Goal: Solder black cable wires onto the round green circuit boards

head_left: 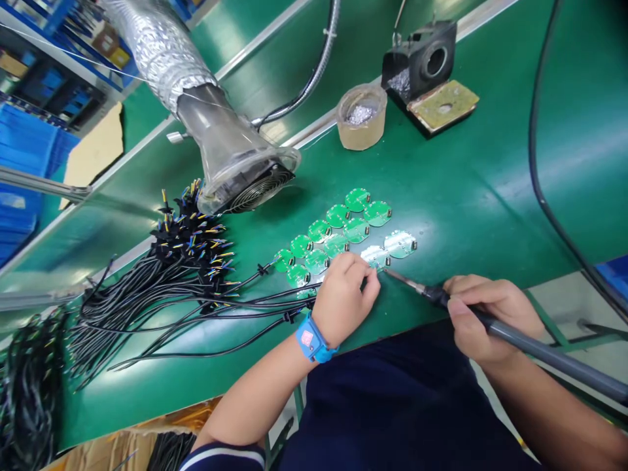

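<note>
My right hand [483,314] grips a soldering iron [441,297] by its dark handle, with the tip pointing left at the lower edge of a round green circuit board [375,256]. Just left of that tip, my left hand [346,288] is closed in a pinch over the same board. A black cable [289,288] runs from the left into this hand; the wire end between the fingers is mostly hidden. A blue wrist strap [314,339] circles the left wrist. Several more round green boards [356,229] lie in slanted rows beyond the hands, some partly covered by the left hand.
Bundled black cables [132,297] with coloured wire ends lie at left. A fume extractor hood [245,163] hangs above the boards. A tape-roll cup [362,121] with solder bits and an iron stand with sponge [444,108] stand at the back. A black cord [534,144] crosses at right.
</note>
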`<state>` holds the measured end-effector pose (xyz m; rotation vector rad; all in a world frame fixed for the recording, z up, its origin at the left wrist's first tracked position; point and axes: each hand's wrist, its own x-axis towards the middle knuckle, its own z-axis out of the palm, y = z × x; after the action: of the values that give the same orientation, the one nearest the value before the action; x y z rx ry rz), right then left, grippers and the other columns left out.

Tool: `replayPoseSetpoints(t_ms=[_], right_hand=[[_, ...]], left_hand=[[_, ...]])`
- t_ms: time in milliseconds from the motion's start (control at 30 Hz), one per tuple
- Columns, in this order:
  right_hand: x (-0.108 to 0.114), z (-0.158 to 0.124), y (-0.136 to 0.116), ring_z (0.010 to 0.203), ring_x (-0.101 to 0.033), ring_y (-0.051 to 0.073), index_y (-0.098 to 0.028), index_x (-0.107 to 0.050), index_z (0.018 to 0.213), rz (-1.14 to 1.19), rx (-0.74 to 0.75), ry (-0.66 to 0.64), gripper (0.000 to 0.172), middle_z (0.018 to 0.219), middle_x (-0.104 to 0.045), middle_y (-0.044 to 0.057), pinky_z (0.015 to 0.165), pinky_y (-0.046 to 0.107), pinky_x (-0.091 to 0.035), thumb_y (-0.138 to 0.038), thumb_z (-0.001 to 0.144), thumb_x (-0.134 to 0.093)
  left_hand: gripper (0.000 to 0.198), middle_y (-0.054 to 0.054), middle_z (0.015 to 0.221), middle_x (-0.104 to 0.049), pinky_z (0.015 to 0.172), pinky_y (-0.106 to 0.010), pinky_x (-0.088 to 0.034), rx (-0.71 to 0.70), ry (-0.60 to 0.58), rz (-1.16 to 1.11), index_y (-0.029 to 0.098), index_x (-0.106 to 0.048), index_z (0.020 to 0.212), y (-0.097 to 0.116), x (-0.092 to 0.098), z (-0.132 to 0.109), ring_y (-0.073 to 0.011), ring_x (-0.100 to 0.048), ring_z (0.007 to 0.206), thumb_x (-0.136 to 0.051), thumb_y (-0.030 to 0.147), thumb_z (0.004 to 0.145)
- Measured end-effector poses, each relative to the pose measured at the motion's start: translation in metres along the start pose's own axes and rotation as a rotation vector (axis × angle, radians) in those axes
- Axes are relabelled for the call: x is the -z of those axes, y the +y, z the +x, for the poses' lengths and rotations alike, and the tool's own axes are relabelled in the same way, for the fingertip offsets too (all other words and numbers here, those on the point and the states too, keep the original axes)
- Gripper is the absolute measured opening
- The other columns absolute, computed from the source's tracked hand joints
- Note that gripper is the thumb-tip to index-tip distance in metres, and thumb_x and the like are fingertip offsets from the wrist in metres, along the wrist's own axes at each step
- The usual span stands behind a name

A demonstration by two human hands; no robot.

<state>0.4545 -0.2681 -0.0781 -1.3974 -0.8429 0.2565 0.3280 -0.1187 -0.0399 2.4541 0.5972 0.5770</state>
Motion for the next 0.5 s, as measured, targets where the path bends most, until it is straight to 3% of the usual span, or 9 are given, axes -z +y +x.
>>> replayPoseSetpoints(t_ms=[133, 500], right_hand=[[0.0015, -0.0008, -0.0003, 0.051, -0.052, 0.011, -0.021, -0.053, 0.074, -0.047, -0.038, -0.031, 0.011, 0.062, -0.053, -0.002, 0.046, 0.026, -0.044, -0.014, 0.069, -0.061], [-0.0009, -0.0003, -0.0045, 0.051, -0.055, 0.012, -0.021, -0.055, 0.076, -0.133, -0.001, -0.027, 0.013, 0.065, -0.056, -0.002, 0.053, 0.031, -0.051, -0.012, 0.068, -0.060]], left_hand=[[0.013, -0.006, 0.078, -0.058, 0.073, -0.033, -0.049, -0.006, -0.015, 0.010, 0.016, -0.055, 0.073, 0.0002, -0.0009, -0.0003, -0.0158, -0.055, 0.076, -0.051, 0.014, 0.085], [0.012, -0.006, 0.081, -0.058, 0.074, -0.033, -0.048, 0.011, -0.068, 0.020, 0.016, -0.056, 0.076, -0.0026, -0.0011, -0.0016, -0.0169, -0.055, 0.080, -0.050, 0.016, 0.087]])
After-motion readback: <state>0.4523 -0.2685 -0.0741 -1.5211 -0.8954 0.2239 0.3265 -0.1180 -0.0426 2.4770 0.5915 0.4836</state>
